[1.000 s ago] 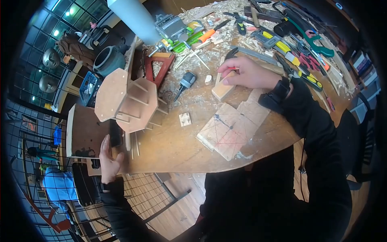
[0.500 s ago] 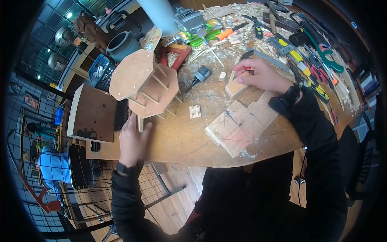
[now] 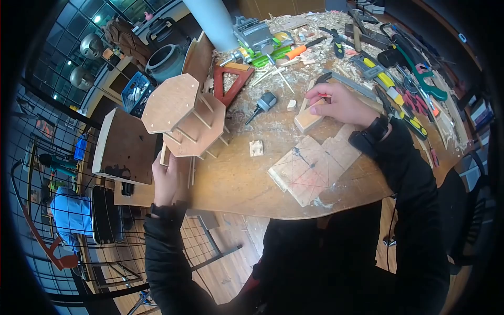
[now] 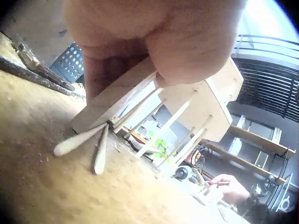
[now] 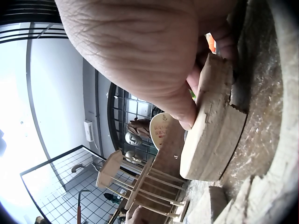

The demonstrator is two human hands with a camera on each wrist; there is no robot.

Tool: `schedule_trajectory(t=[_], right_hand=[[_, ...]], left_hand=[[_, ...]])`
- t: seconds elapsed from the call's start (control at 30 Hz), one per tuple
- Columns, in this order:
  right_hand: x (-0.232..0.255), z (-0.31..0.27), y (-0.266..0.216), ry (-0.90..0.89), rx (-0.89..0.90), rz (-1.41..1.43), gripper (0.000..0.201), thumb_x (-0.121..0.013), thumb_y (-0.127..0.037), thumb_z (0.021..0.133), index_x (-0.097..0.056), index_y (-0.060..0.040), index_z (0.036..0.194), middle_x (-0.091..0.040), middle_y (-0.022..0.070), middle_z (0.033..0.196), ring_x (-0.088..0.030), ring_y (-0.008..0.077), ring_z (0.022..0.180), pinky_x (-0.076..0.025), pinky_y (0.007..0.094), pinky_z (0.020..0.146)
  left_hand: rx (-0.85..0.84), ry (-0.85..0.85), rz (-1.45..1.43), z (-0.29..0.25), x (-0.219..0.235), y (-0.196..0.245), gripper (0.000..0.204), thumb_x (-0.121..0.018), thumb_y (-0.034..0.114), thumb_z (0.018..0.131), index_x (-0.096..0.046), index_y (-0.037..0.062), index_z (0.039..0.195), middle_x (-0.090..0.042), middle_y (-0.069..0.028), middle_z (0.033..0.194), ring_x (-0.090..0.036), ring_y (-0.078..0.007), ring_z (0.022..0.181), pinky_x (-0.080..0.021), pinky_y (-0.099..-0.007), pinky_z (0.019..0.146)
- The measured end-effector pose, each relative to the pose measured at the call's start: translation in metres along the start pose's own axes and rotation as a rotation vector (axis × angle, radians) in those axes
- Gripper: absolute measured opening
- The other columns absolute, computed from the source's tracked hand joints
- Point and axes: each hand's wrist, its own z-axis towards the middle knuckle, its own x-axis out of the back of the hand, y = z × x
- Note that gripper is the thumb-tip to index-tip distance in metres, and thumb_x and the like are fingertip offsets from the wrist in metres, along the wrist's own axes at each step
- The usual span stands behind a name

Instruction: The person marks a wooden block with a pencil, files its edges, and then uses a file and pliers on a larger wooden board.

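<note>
a wooden block [image 5: 205, 140] is gripped by the right hand [image 3: 341, 105] at a wood-strewn bench [image 3: 226, 191], its thumb laid along one face of the piece. a narrow wooden strip [image 4: 110, 103] is held by the left hand [image 3: 165, 184] at the near edge of a two-tier octagonal stand [image 3: 168, 105] — whether strip and stand are joined cannot be told. the hands are kept well apart, each clamped on its own piece. the stand's two panels are linked by thin dowels, and the block is seen resting on the bench, to the right of the stand. a small sliver of red is glimpsed at the right hand's fingers, too small to be identified.

two thin sticks [image 4: 77, 141] are laid on the bench just beside the strip. between the two hands, a small carved square [image 3: 256, 148] is placed, with a grey tool [image 3: 269, 101] lying beyond it. a flat board [image 3: 305, 169], crossed by red and dark lines, is set near the block. the far side is crowded by a red triangular frame [image 3: 242, 83], a metal vise [image 3: 252, 35] and a yellow-and-black knife [image 3: 386, 80] — all surrounded by scattered wood shavings [image 3: 315, 30].
</note>
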Motion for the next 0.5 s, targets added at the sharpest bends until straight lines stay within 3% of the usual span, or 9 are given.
schedule_trajectory(t=[0.1,0.17,0.3,0.37,0.4,0.47,0.5], right_hand=[[0.0,0.0,-0.003,0.004,-0.004,-0.01,0.034,-0.081,-0.008,0.091,-0.071,0.0033,0.121,-0.075,0.0071,0.104,-0.068,0.012,0.099,-0.055,0.0291,0.091],[0.0,0.0,-0.003,0.002,-0.007,-0.014,0.034,-0.081,-0.008,0.091,-0.071,0.0034,0.121,-0.075,0.0069,0.103,-0.068,0.0119,0.099,-0.055,0.029,0.091],[0.0,0.0,-0.004,0.002,-0.005,-0.019,0.034,-0.08,-0.007,0.09,-0.071,0.0037,0.121,-0.075,0.0064,0.103,-0.068,0.0116,0.098,-0.054,0.0289,0.091],[0.0,0.0,-0.005,0.005,0.007,-0.043,0.034,-0.081,-0.008,0.09,-0.071,0.0034,0.121,-0.075,0.0063,0.103,-0.068,0.0117,0.098,-0.054,0.0289,0.09],[0.0,-0.001,-0.005,0.008,0.02,-0.069,0.035,-0.081,-0.009,0.09,-0.071,0.003,0.121,-0.075,0.0063,0.102,-0.068,0.0117,0.097,-0.054,0.0288,0.089],[0.0,-0.001,-0.005,0.012,0.013,-0.064,0.034,-0.081,-0.009,0.089,-0.071,0.0027,0.12,-0.075,0.0065,0.102,-0.068,0.0119,0.097,-0.054,0.0288,0.088],[0.0,-0.001,-0.005,0.009,0.009,-0.06,0.034,-0.081,-0.01,0.089,-0.071,0.0023,0.12,-0.075,0.0067,0.102,-0.068,0.0121,0.096,-0.054,0.0287,0.088]], left_hand=[[-0.079,0.049,-0.051,0.003,-0.001,-0.004,0.029,-0.057,0.017,0.111,-0.066,-0.008,0.121,-0.069,-0.0019,0.089,-0.054,-0.0056,0.078,-0.046,-0.026,0.065],[0.088,0.06,-0.11,0.005,0.004,-0.014,0.028,-0.058,0.018,0.11,-0.067,-0.0067,0.121,-0.064,0.0034,0.08,-0.046,-0.0011,0.068,-0.037,-0.0231,0.055],[0.062,0.073,-0.129,0.009,0.01,-0.028,0.029,-0.06,0.018,0.11,-0.067,-0.0065,0.123,-0.058,0.0084,0.074,-0.036,0.0019,0.061,-0.026,-0.0226,0.049],[0.205,-0.023,0.066,0.012,0.018,-0.031,0.031,-0.063,0.015,0.108,-0.065,-0.0081,0.127,-0.068,0.0032,0.085,-0.051,-0.001,0.07,-0.041,-0.0216,0.058],[0.202,-0.029,0.067,0.012,0.012,-0.026,0.031,-0.063,0.015,0.108,-0.065,-0.0081,0.127,-0.068,0.0032,0.085,-0.051,-0.001,0.07,-0.041,-0.0216,0.058],[-0.084,0.06,-0.219,0.011,-0.005,-0.016,0.031,-0.068,0.011,0.104,-0.065,-0.0086,0.128,-0.074,-0.0046,0.106,-0.065,-0.0073,0.092,-0.053,-0.0254,0.079],[-0.085,0.052,-0.219,0.011,-0.006,-0.015,0.031,-0.068,0.011,0.104,-0.065,-0.0086,0.128,-0.074,-0.0046,0.106,-0.065,-0.0073,0.092,-0.053,-0.0254,0.079]])
